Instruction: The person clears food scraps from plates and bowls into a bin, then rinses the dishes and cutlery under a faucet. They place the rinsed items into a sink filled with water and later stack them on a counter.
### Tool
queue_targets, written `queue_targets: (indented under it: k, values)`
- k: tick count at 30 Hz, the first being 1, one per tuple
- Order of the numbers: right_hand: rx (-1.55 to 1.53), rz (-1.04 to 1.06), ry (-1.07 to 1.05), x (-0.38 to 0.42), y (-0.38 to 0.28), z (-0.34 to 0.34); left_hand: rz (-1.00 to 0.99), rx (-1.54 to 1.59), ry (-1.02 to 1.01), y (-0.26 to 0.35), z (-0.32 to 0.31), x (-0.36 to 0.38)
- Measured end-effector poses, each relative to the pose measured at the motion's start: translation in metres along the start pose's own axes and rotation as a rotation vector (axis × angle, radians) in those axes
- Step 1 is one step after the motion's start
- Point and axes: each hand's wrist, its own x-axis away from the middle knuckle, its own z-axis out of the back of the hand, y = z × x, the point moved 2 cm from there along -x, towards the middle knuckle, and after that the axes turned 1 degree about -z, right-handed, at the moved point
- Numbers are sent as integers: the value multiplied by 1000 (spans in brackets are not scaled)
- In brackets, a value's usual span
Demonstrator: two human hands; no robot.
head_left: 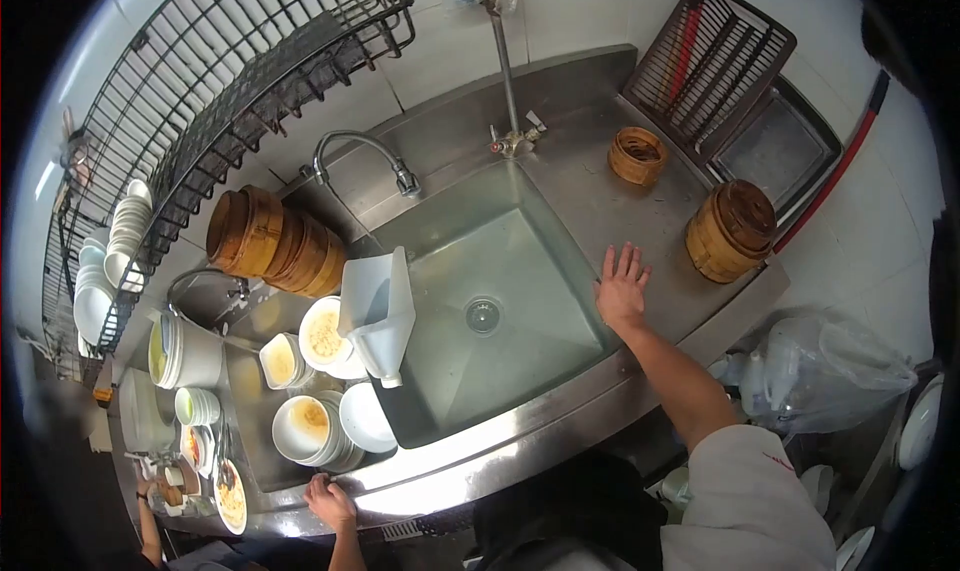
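My right hand [623, 291] is open, its fingers spread over the steel counter [575, 166] to the right of the sink. My left hand [330, 502] holds the front sink edge [440, 479] with curled fingers. The sink basin [505, 226] contains clear water above a round drain [483, 317]. A cut translucent plastic jug [385, 316] leans at the basin's left side. Close to my left hand are stacked white bowls [300, 431], one with brownish residue, and a plain white bowl [368, 419]. Bamboo steamers [722, 246] stand beyond my right hand, along with a smaller steamer [637, 158].
A curved faucet [360, 146] rises behind the basin. More bamboo steamers [275, 246] lean at the left. A wire rack [260, 71] hangs overhead with small dishes. Brown plastic crate [710, 66] leans on the wall. Another person's hand [147, 488] is near dishes far left.
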Motion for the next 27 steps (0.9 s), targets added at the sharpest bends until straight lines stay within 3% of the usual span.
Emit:
queue_targets:
  k: [6, 8, 16, 18, 22, 27]
  values:
    - [51, 15, 18, -2, 0, -3, 0, 78, -30, -1, 1, -1]
    - [70, 19, 9, 0, 0, 1, -87, 60, -3, 4, 7, 0]
    - [123, 5, 46, -2, 0, -1, -4, 49, -7, 4, 2, -6]
    - [168, 29, 59, -4, -2, -3, -102, 81, 47, 6, 5, -5]
    - [266, 25, -9, -3, -6, -3, -68, 104, 77, 4, 8, -5]
    - [257, 92, 101, -7, -6, -21, 42, 79, 76, -2, 5, -7]
